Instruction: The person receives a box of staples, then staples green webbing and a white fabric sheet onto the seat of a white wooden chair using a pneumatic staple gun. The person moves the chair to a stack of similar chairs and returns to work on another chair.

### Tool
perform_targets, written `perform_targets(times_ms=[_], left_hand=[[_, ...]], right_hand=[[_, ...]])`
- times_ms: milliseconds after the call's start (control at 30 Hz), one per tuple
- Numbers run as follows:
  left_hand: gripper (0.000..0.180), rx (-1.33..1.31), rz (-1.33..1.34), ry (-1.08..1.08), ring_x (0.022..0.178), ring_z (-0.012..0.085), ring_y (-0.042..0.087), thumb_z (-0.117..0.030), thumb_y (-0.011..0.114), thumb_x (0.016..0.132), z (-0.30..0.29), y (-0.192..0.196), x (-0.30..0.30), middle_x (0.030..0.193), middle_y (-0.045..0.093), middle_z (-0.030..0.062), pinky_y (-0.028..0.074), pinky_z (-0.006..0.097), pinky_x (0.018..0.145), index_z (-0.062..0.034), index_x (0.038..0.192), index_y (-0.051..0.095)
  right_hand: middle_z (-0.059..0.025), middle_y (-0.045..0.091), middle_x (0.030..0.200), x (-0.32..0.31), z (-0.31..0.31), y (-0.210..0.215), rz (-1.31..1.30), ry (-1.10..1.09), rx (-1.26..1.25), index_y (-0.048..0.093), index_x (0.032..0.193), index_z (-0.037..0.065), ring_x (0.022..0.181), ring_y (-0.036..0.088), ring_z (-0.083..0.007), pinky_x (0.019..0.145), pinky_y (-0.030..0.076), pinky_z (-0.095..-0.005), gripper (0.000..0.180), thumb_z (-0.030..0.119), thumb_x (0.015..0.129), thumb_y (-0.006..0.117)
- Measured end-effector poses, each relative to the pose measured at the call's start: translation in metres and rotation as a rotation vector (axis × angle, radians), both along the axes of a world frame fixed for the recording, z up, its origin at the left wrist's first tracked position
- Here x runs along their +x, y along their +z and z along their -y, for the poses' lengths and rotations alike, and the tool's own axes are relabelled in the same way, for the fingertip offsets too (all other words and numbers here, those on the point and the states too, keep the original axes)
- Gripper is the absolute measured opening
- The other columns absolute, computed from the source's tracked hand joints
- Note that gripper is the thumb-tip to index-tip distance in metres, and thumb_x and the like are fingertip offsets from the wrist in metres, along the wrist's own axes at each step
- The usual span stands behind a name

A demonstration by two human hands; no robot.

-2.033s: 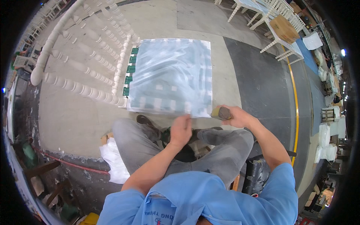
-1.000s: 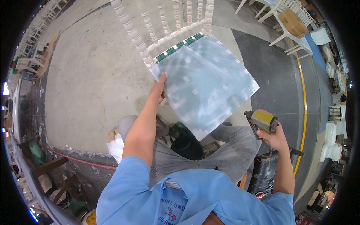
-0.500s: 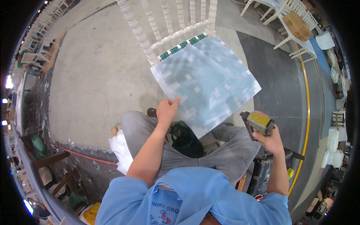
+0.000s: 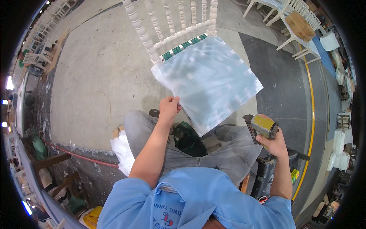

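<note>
The left hand (image 4: 168, 109), grip pinched closed, has lifted the left edge of the translucent pale-blue square sheet (image 4: 213, 84), upper centre of frame, so that edge appears unfastened, while the right hand (image 4: 272, 141) stays wrapped around the yellow-and-black handheld tool (image 4: 264, 126).

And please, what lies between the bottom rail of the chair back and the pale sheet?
In the head view, a narrow green-and-white strip shows between the bottom rail and the pale sheet.
</note>
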State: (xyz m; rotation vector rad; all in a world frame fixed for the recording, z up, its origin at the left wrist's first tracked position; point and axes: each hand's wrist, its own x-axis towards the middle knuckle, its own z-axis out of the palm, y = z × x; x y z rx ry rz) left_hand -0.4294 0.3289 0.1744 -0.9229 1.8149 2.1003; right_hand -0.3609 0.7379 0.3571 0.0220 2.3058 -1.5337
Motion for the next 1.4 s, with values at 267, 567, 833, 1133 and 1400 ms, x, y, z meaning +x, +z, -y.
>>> perform_targets(times_ms=[267,567,833,1133,1400], left_hand=[[0.018,0.119,-0.009,0.076,0.073,0.0154,0.065,-0.016,0.068,0.102,0.010,-0.011,0.000,0.082,0.067,0.0054,0.055,0.029,0.067,0.0010,0.097,0.069],[0.020,-0.434,-0.072,-0.043,0.073,0.0282,0.068,-0.018,0.072,0.092,0.012,-0.039,-0.004,0.078,0.070,0.0165,0.052,0.043,0.073,0.0022,0.093,0.073],[0.018,-0.330,-0.033,-0.072,0.078,0.0328,0.068,-0.015,0.070,0.092,0.009,-0.038,-0.009,0.083,0.071,0.0192,0.052,0.044,0.076,0.0026,0.092,0.073],[0.017,-0.344,-0.022,-0.106,0.084,0.0429,0.067,-0.011,0.067,0.093,0.013,-0.042,-0.011,0.087,0.069,0.0260,0.052,0.048,0.078,0.0051,0.089,0.069],[0.020,-0.377,-0.085,-0.061,0.063,0.0186,0.053,-0.008,0.068,0.093,0.008,-0.044,-0.013,0.066,0.059,0.0117,0.046,0.041,0.063,0.0058,0.079,0.065]], right_hand=[[-0.0091,0.069,0.136,-0.037,0.031,0.020,0.036,0.193,0.004,0.058,0.148,0.005,0.126,0.063,-0.0193,0.112,0.047,-0.0365,0.075,0.010,0.080,0.089],[-0.0147,0.073,0.130,-0.120,0.151,-0.009,-0.007,0.790,0.250,0.060,0.147,0.018,0.119,0.070,-0.0332,0.104,0.054,-0.0420,0.072,0.007,0.081,0.086],[-0.0157,0.075,0.123,-0.151,0.214,-0.059,-0.040,1.119,0.431,0.057,0.147,0.022,0.113,0.069,-0.0410,0.095,0.055,-0.0491,0.070,0.015,0.083,0.084],[-0.0149,0.075,0.123,-0.156,0.232,-0.067,0.005,1.182,0.440,0.060,0.145,0.021,0.113,0.070,-0.0403,0.094,0.056,-0.0478,0.069,0.014,0.081,0.085],[-0.0149,0.075,0.118,-0.155,0.233,-0.075,-0.055,1.202,0.468,0.060,0.145,0.021,0.110,0.070,-0.0394,0.090,0.056,-0.0474,0.067,0.014,0.082,0.083]])
